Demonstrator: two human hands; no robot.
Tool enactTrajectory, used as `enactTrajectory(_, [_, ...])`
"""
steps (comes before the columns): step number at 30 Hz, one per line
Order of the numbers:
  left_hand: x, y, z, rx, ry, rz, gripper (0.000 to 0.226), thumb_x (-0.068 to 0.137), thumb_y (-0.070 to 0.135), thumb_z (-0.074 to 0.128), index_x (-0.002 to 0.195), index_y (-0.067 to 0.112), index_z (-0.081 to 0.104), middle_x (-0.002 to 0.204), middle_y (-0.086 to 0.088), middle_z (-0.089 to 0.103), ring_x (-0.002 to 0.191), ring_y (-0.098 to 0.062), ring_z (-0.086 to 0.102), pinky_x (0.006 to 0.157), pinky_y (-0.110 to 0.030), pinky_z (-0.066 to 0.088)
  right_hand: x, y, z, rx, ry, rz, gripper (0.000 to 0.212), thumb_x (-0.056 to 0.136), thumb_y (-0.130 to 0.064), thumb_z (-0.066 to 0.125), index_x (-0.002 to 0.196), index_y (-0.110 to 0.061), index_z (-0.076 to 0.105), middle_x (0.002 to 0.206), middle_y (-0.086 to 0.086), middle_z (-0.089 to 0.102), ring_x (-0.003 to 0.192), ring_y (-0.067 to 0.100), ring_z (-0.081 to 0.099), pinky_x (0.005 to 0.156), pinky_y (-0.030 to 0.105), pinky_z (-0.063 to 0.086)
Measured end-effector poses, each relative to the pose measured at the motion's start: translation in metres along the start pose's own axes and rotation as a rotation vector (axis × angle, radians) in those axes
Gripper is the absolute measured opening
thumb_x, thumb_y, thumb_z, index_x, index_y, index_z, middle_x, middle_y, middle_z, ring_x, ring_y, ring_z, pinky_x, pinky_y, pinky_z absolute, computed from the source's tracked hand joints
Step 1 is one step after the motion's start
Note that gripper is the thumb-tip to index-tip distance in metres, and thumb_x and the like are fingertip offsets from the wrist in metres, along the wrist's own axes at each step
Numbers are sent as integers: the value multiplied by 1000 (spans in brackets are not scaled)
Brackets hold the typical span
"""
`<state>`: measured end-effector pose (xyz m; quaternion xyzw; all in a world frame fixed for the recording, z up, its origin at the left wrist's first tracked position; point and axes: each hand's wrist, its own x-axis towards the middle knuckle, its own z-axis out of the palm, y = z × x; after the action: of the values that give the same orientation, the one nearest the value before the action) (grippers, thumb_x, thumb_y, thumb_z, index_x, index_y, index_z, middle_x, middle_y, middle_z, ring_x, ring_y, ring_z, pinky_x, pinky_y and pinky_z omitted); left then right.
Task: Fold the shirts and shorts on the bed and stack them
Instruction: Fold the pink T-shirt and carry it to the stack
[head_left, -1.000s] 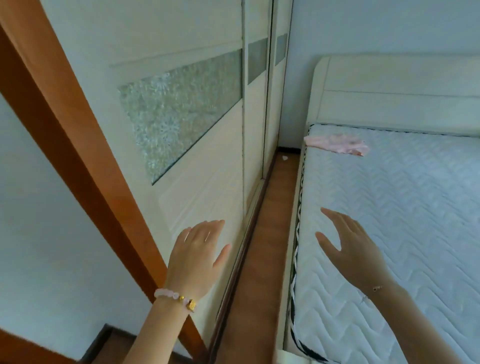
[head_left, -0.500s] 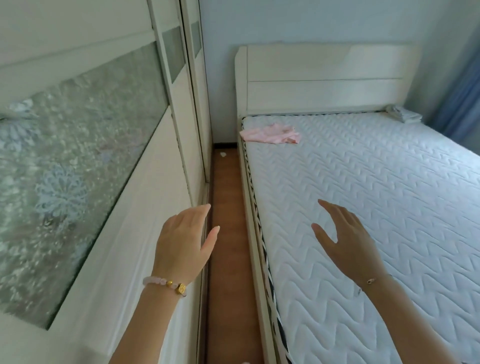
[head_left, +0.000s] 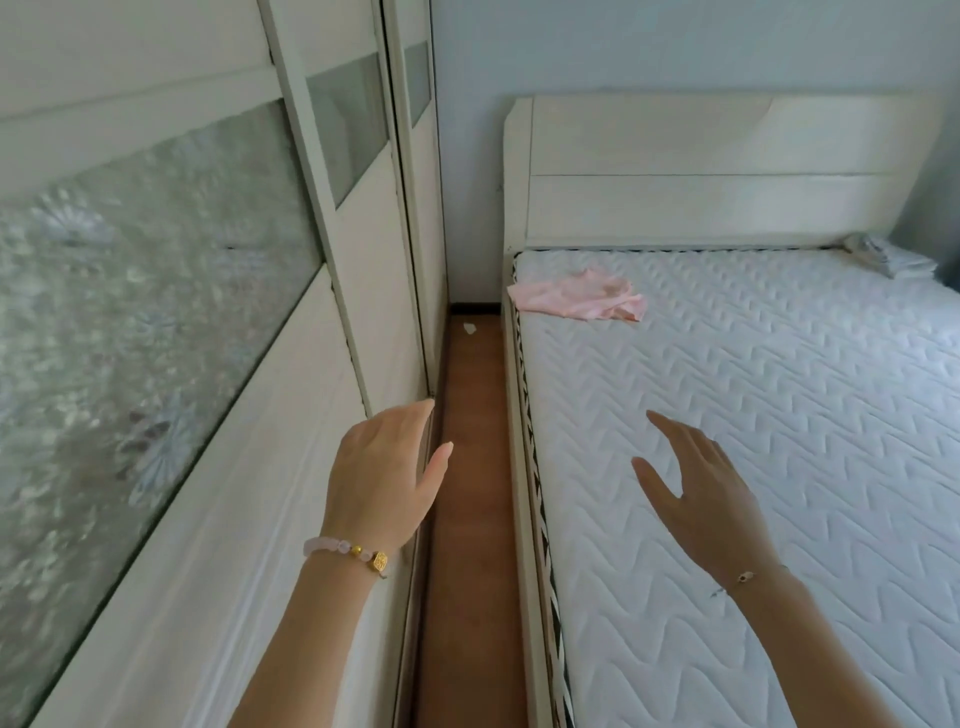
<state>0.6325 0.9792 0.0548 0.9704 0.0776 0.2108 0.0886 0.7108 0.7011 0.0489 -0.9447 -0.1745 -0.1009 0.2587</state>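
The fingers (head_left: 410, 423) of a person's left hand (head_left: 384, 483) are extended and held close together, thumb apart, gripping nothing. The hand is raised palm-down in front of the lower edge of a white sliding wardrobe (head_left: 249, 493), and whether it touches the door cannot be told. The fingers (head_left: 675, 434) of the right hand (head_left: 698, 493) are straight and slightly spread, likewise empty, held over the near left part of the bed (head_left: 515, 467), close to its edge. A bracelet (head_left: 358, 552) of pale pink beads with gold charms circles the left wrist; a thin chain (head_left: 743, 578) sits on the right. Between the two hands runs a narrow strip of brown floor (head_left: 467, 545), with a small pale scrap (head_left: 470, 328) lying at its far end near the wall. The bed carries a white quilted mattress (head_left: 779, 415) with a wavy stitch pattern. A crumpled pink garment (head_left: 579, 297) lies unfolded on the mattress at its far left corner, just below the cream headboard (head_left: 727, 171) and well apart from both hands. At the far right corner, against the headboard, rests a small grey-white folded bundle of cloth (head_left: 888, 257); what kind of garment it is cannot be made out. The wardrobe's doors have frosted patterned glass panels (head_left: 130, 312), and a pale blue wall (head_left: 623, 41) rises behind the headboard.
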Motion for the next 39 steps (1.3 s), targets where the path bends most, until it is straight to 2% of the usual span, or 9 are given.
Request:
enactTrajectory(5, [72, -10, 24, 10, -11, 39, 56, 89, 49, 29, 126, 14, 54, 118, -4, 64, 108, -24, 61, 92, -41, 47, 75, 13, 15, 11, 11, -2, 52, 91, -35, 54, 138, -18, 42, 136, 2, 51, 126, 23, 47, 99, 36, 41])
enactTrajectory(13, [202, -37, 91, 17, -68, 116, 56, 89, 48, 30, 124, 12, 55, 115, -5, 65, 105, -24, 63, 89, -43, 51, 199, 31, 60, 1, 37, 4, 51, 90, -35, 54, 137, -18, 43, 135, 1, 52, 124, 21, 48, 93, 31, 42])
enactTrajectory(17, [284, -58, 134, -9, -59, 158, 55, 88, 47, 30, 124, 13, 55, 115, -3, 65, 105, -23, 63, 89, -42, 51, 276, 36, 92, -8, 60, 18, 51, 90, -34, 55, 137, -17, 44, 134, 2, 53, 125, 22, 48, 97, 31, 40])
enactTrajectory(22, [409, -84, 180, -21, -24, 206, 52, 87, 45, 35, 117, 12, 60, 104, -3, 69, 95, -23, 66, 82, -38, 53, 389, 34, 123, -16, 87, 80, 51, 90, -34, 55, 137, -18, 44, 135, 1, 53, 128, 22, 46, 99, 32, 39])
enactTrajectory(24, [455, -92, 196, -24, -31, 222, 49, 87, 44, 39, 117, 12, 61, 104, -2, 69, 96, -22, 66, 82, -37, 52, 432, 36, 131, -24, 104, 78, 50, 90, -34, 55, 136, -19, 45, 133, 0, 54, 124, 21, 49, 95, 32, 41])
enactTrajectory(28, [529, -108, 228, -45, -28, 223, 41, 86, 36, 61, 120, 12, 59, 109, -4, 68, 102, -24, 65, 86, -41, 51, 506, 42, 149, -32, 106, 92, 51, 89, -37, 52, 136, -18, 46, 130, 1, 55, 122, 21, 50, 95, 33, 43])
enactTrajectory(35, [632, -148, 275, -97, 35, 138, 39, 84, 27, 66, 117, 7, 60, 102, -7, 69, 95, -29, 66, 83, -43, 50, 629, 63, 198, -10, 90, 77, 51, 90, -38, 52, 137, -22, 42, 131, -1, 54, 122, 22, 49, 92, 36, 45])
enactTrajectory(37, [665, -153, 294, -95, 27, 152, 38, 85, 29, 64, 118, 8, 59, 100, -7, 69, 93, -28, 66, 83, -43, 50, 664, 71, 212, -7, 88, 88, 50, 90, -36, 54, 137, -21, 43, 133, 1, 53, 128, 22, 45, 93, 36, 43])
enactTrajectory(39, [703, -158, 313, -84, -18, 169, 43, 90, 39, 50, 120, 11, 58, 103, -5, 68, 96, -25, 65, 84, -41, 49, 701, 81, 224, -6, 93, 104, 50, 90, -33, 56, 136, -19, 44, 133, 1, 53, 126, 23, 46, 91, 35, 44])
